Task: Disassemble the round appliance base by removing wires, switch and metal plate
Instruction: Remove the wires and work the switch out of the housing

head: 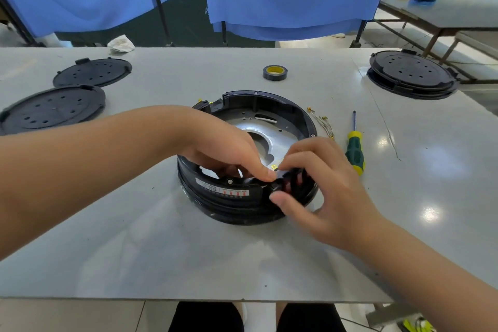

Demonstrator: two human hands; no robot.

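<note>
The round black appliance base (229, 203) sits at the middle of the table, open side up, with a shiny metal plate (272, 131) inside it. A black switch (280, 186) sits in a gap at the near right of the rim. My left hand (223, 148) reaches over the rim and its fingertips press at the switch from inside. My right hand (323, 183) pinches the switch, thumb outside the rim and fingers curled over the top. A small brass terminal (274, 167) shows between the two hands. Loose wires (322, 122) with brass ends lie right of the base.
A green and yellow screwdriver (355, 148) lies right of the base. A roll of black tape (275, 73) stands behind it. Two black perforated covers (51, 109) lie at the left. Another black base (412, 74) stands at the far right. Crumpled paper (121, 43) sits at the back edge.
</note>
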